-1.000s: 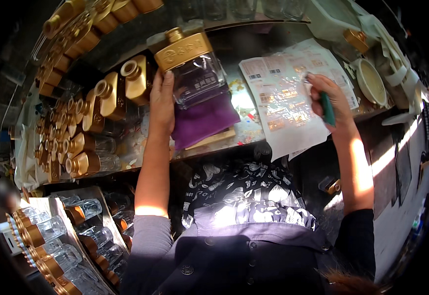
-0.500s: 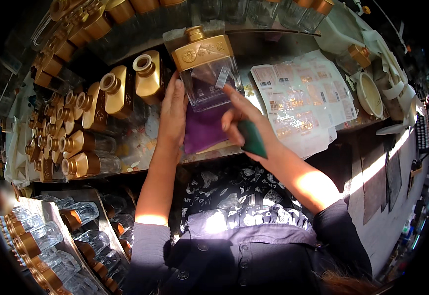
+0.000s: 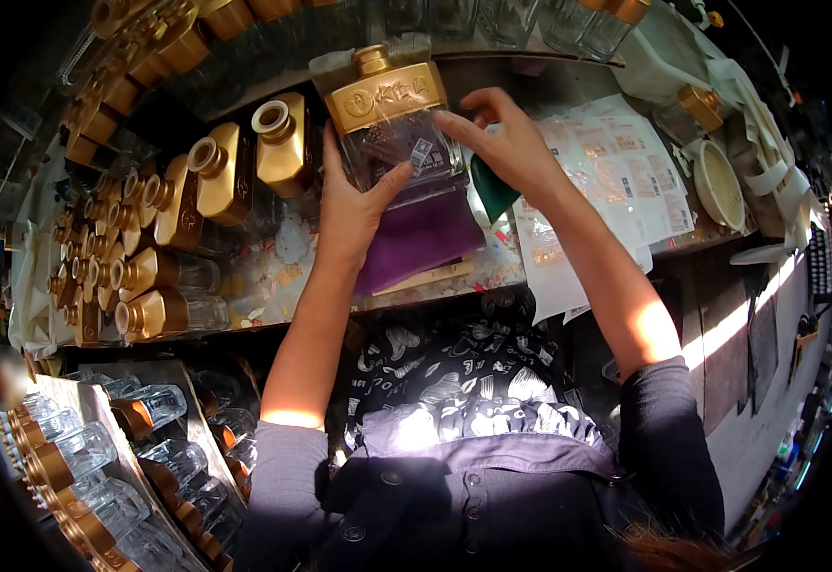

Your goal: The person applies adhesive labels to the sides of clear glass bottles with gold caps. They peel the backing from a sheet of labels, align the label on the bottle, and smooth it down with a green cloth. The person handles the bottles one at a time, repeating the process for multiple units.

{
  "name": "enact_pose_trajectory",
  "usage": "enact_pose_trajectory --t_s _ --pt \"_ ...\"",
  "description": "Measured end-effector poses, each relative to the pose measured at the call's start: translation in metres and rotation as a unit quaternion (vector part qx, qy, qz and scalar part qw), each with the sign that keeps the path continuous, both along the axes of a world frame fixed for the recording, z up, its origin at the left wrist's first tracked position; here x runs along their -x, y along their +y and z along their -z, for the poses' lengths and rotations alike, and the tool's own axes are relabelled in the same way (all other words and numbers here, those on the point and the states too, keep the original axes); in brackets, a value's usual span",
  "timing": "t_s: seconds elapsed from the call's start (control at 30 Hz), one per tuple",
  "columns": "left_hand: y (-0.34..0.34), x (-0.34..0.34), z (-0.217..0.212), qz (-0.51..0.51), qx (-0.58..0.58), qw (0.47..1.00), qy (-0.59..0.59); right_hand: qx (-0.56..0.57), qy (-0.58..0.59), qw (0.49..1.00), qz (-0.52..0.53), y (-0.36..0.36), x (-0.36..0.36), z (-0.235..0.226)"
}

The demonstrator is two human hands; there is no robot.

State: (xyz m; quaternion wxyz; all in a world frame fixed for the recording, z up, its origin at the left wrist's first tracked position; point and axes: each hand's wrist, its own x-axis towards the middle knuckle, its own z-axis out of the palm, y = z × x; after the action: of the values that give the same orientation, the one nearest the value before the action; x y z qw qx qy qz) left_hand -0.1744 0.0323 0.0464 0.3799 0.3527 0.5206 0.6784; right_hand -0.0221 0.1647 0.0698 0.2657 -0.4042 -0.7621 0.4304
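Right hand (image 3: 511,143) fingertips pinch a small label (image 3: 422,153) against the clear body of the gold-capped bottle (image 3: 392,124), green tool (image 3: 494,189) tucked in the palm. Left hand (image 3: 359,205) grips the bottle's left side, thumb across the front. Bottle lies on a purple cloth (image 3: 425,238) on the bench (image 3: 273,276). Label sheets (image 3: 616,181) right, gold-capped bottles (image 3: 187,191) stacked left.

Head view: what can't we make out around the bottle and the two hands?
- Small sticker on the glass bottle: too small and blurred to tell what it shows.
- Green object under the right hand: mostly hidden by the palm, kind unclear.
- Purple cloth: its upper part covered by the bottle and left hand.
- Sticker sheets: detail too small.
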Motion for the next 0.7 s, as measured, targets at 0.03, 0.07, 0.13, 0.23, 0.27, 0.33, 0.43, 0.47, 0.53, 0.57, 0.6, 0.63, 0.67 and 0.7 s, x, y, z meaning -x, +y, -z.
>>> enact_pose_trajectory --t_s 0.03,0.07,0.13,0.23,0.27,0.33,0.43,0.47,0.53,0.57,0.6,0.63,0.67,0.7 --pt "0.000 0.001 0.001 0.007 -0.002 1.000 -0.001 0.027 -0.025 0.999 -0.027 0.006 0.003 0.001" --pt "-0.002 0.003 0.000 0.014 0.003 1.000 -0.012 0.074 -0.049 0.994 -0.058 0.007 0.004 -0.002" --pt "-0.008 0.010 -0.001 0.028 0.012 0.999 -0.035 0.132 -0.023 0.986 -0.100 0.007 0.001 -0.001" --pt "-0.013 0.020 0.004 0.066 0.004 0.996 -0.055 0.158 -0.020 0.976 -0.147 0.001 -0.011 -0.003" --pt "-0.008 0.018 0.002 0.054 0.000 0.996 -0.066 0.156 -0.024 0.975 -0.158 0.000 -0.015 -0.004" --pt "0.002 0.009 -0.004 0.034 -0.006 0.995 -0.090 0.187 0.009 0.973 -0.134 0.002 -0.012 0.001" --pt "0.014 0.002 -0.001 -0.034 0.046 0.997 0.057 0.208 0.018 0.970 -0.126 0.004 -0.002 0.001" --pt "0.012 0.005 -0.002 -0.012 0.046 0.998 0.029 0.205 0.005 0.971 -0.122 0.007 -0.003 -0.002" --pt "0.010 0.006 -0.003 -0.009 0.061 0.998 -0.013 0.168 0.011 0.977 -0.129 0.014 0.003 0.021" --pt "0.010 0.007 -0.003 -0.043 0.059 0.997 -0.016 0.109 0.009 0.987 -0.120 0.012 0.005 0.019" --pt "0.011 0.012 -0.003 -0.049 0.045 0.997 -0.030 0.102 -0.011 0.988 -0.119 0.010 0.010 0.015" --pt "0.013 0.013 -0.002 -0.057 0.030 0.997 -0.044 0.105 -0.018 0.988 -0.109 0.011 0.006 0.011" --pt "0.013 0.016 -0.003 -0.047 0.039 0.997 -0.047 0.108 -0.021 0.988 -0.109 0.008 0.012 0.008" --pt "0.015 0.019 -0.003 -0.040 0.047 0.997 -0.050 0.112 -0.025 0.987 -0.112 0.006 0.018 0.007"
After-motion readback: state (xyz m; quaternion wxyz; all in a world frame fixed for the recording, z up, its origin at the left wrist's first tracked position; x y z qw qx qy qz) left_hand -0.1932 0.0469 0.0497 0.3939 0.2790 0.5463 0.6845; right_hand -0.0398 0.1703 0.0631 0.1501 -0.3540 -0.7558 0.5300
